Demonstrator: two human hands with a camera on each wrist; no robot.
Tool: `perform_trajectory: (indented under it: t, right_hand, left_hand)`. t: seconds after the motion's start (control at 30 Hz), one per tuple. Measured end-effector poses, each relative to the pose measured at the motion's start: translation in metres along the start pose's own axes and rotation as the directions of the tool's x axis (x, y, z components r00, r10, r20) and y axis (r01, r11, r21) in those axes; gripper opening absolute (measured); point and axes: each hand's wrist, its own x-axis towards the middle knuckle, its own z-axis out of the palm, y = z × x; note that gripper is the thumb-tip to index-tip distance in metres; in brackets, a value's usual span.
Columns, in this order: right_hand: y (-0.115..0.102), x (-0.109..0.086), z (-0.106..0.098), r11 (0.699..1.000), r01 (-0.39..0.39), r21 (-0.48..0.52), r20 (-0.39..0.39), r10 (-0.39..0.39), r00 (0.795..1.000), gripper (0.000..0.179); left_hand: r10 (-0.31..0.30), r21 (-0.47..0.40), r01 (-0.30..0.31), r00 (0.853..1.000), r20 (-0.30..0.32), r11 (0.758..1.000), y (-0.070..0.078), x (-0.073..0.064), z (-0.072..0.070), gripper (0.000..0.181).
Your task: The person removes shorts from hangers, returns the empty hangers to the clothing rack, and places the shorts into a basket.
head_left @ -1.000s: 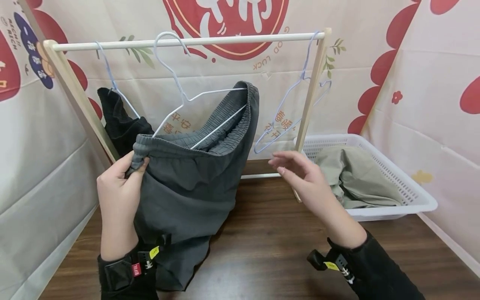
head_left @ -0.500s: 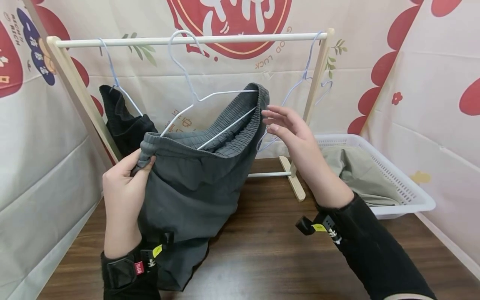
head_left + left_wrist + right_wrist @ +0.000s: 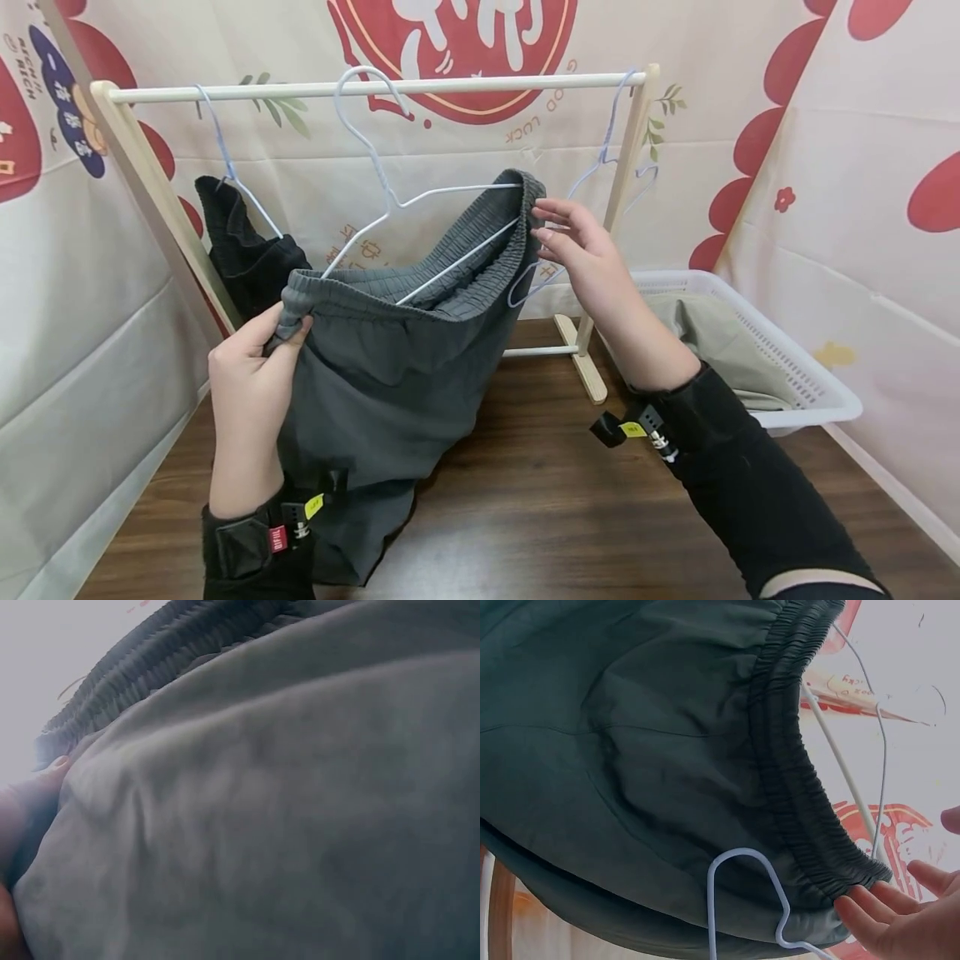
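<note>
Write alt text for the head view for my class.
A person's left hand pinches the gathered waistband of a dark grey fabric garment on a white wire hanger; the right hand is at its other end. A pale wooden rack stands behind.

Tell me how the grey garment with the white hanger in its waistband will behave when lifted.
The grey garment will probably be floppy, since it sags in soft folds. Its waistband looks elastic, being densely gathered, so it would likely stretch if pulled. It seems fairly light for its bulk: the left hand pinches it at just one edge.
</note>
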Motion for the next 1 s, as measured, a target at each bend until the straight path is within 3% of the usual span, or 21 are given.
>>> perform_trajectory:
  t: [0.23,0.4,0.53,0.77,1.0]
  right_hand:
    - [0.003,0.001,-0.001,1.0,0.015,-0.027,-0.018,-0.016,1.0,0.04]
    - [0.003,0.007,-0.001,0.986,0.048,-0.158,-0.018,-0.051,0.999,0.043]
    - [0.004,0.017,0.0,0.957,0.086,-0.277,0.007,-0.088,0.996,0.046]
    - [0.007,0.04,-0.001,0.869,0.149,-0.473,0.105,-0.112,0.988,0.054]
    - [0.01,0.059,-0.012,0.863,0.141,-0.486,0.194,-0.051,0.98,0.059]
  left_hand:
    - [0.025,0.036,-0.025,1.0,0.001,0.999,-0.004,0.004,-0.007,0.021]
    - [0.053,0.049,-0.053,0.999,-0.004,0.997,-0.005,0.009,-0.011,0.019]
    - [0.082,0.071,-0.081,0.997,-0.005,0.994,-0.008,0.012,-0.015,0.017]
    - [0.102,0.076,-0.101,0.995,-0.009,0.992,-0.01,0.018,-0.022,0.016]
    - [0.067,0.093,-0.069,0.998,0.023,0.993,-0.014,0.026,-0.022,0.018]
